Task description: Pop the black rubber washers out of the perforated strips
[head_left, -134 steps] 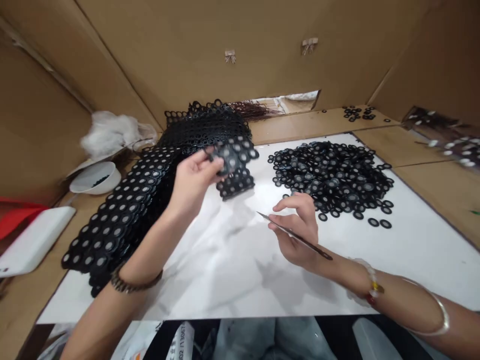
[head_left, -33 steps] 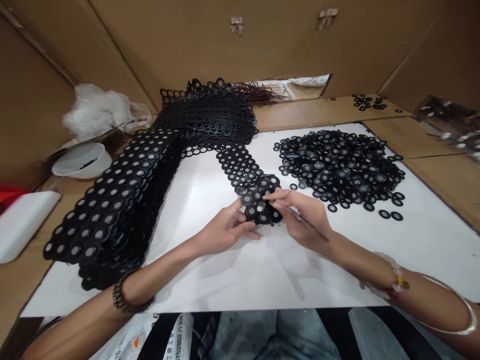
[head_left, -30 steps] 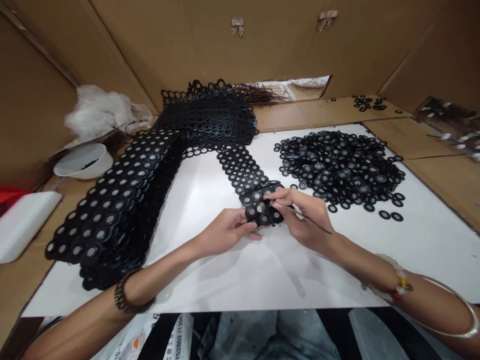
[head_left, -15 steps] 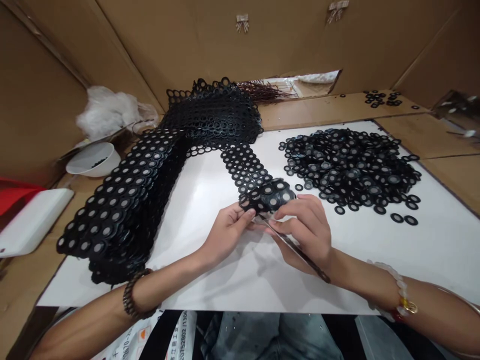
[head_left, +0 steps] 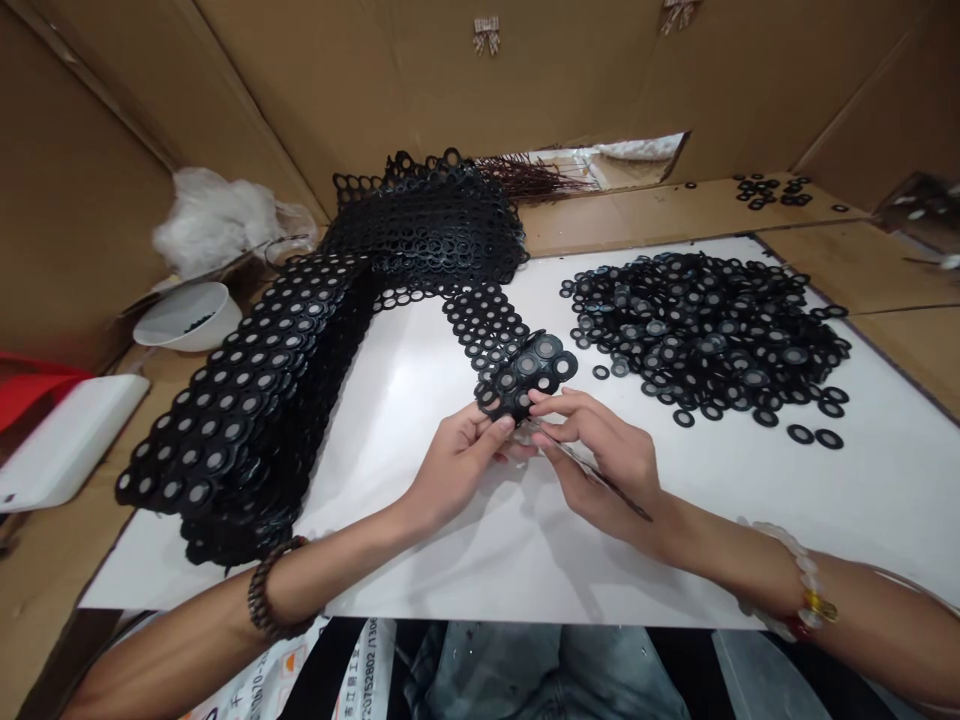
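My left hand pinches the near end of a black strip of joined rings that runs back across the white board to a big heap of ring sheets. My right hand grips the same end from the right, its fingers closed. A thin metal pick lies along that palm, pointing toward the strip. The strip's end is lifted and curled up between both hands.
A pile of loose black rings lies on the board at right. Stacked ring sheets cover the left side. A white bowl, white stuffing and a white tray sit at left. Cardboard walls enclose the bench.
Over the last second both hands have lifted and curled the strip's end upward. The pick shifted from pointing into the rings to lying flatter under my right fingers.
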Available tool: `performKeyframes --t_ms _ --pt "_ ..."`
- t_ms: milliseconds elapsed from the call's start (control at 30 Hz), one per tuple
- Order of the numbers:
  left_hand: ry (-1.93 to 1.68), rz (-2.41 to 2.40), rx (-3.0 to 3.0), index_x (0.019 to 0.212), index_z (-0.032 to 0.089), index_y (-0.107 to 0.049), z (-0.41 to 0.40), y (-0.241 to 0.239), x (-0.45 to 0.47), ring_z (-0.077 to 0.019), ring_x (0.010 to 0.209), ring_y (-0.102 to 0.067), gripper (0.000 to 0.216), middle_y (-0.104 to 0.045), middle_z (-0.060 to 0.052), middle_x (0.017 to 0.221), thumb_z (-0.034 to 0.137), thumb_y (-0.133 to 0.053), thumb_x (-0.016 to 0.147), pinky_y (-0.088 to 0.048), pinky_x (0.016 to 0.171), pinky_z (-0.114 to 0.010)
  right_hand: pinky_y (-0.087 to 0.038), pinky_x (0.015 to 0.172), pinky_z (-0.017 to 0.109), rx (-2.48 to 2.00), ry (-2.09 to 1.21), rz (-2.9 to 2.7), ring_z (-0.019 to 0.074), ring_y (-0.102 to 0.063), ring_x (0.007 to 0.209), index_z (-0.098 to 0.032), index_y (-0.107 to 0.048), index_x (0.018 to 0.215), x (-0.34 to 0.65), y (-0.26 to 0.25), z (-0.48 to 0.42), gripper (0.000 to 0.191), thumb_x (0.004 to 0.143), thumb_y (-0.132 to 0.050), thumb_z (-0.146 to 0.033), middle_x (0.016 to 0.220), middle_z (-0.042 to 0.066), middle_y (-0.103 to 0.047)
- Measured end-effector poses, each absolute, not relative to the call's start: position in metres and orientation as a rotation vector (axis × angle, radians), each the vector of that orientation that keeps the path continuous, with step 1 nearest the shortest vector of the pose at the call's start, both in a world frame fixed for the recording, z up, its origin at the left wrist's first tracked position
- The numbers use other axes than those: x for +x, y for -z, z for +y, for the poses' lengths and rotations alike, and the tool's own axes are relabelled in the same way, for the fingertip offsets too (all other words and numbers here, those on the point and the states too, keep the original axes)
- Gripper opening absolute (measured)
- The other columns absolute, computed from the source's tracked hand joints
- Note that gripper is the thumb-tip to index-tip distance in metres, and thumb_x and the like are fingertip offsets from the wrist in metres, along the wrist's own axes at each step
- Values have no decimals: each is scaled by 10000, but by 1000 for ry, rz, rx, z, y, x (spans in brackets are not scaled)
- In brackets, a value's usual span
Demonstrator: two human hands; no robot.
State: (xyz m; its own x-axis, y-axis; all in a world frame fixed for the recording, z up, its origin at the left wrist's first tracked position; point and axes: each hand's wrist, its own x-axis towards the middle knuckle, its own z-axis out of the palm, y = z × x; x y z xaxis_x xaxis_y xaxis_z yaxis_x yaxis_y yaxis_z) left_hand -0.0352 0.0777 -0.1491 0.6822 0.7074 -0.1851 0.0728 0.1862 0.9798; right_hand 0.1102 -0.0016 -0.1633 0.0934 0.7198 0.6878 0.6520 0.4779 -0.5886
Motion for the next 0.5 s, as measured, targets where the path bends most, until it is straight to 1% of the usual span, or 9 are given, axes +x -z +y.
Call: performKeyframes --t_ms 100,133,200,300,333,400,433,500 --pt "-522 752 1336 752 164 -577 78 149 -34 -163 649 -651 213 -679 -14 683 362 -579 832 -462 617 -248 -465 903 438 -1242 16 -1646 233 -625 974 -203 -496 825 110 163 -1 113 834 -527 -95 905 87 -652" --pt "-517 756 1332 743 165 -571 78 149 -34 -160 645 -650 213 -677 -11 680 358 -581 831 -461 615 -246 -440 929 453 -1262 61 -1663 229 -633 953 -204 -493 818 110 163 -1 117 833 -524 -92 890 80 -657" --pt "-482 755 1324 770 164 -576 78 148 -33 -161 654 -656 198 -688 -18 717 354 -587 827 -467 622 -249 -403 958 467 -1303 141 -1696 219 -644 914 -207 -489 802 111 163 0 120 833 -515 -95 863 64 -662" --pt "-407 752 1321 807 151 -580 80 149 -33 -172 666 -667 220 -705 -47 777 370 -579 831 -478 620 -257 -391 951 445 -1341 230 -1726 202 -639 886 -204 -487 797 113 163 2 119 836 -502 -93 865 59 -658" --pt "-390 755 1321 804 146 -577 81 149 -32 -174 661 -669 233 -707 -55 777 377 -568 838 -478 609 -256 -401 925 432 -1347 263 -1726 200 -632 869 -203 -486 791 114 163 3 119 835 -502 -94 862 60 -652" --pt "-378 761 1331 804 139 -577 81 150 -31 -173 634 -667 251 -707 -62 754 382 -542 855 -474 575 -250 -428 814 397 -1364 354 -1719 201 -602 794 -204 -479 758 115 164 6 119 828 -516 -115 826 59 -632" --pt "-382 767 1346 814 138 -582 82 149 -31 -168 611 -663 252 -706 -61 743 379 -530 863 -468 554 -246 -421 740 380 -1384 409 -1722 200 -574 738 -207 -470 731 115 164 7 131 823 -525 -133 781 51 -616" --pt "-400 768 1390 832 134 -598 82 149 -30 -150 565 -647 255 -703 -56 730 367 -506 878 -451 518 -233 -358 624 352 -1436 499 -1741 184 -493 619 -214 -435 673 114 165 9 182 817 -533 -162 646 18 -556"
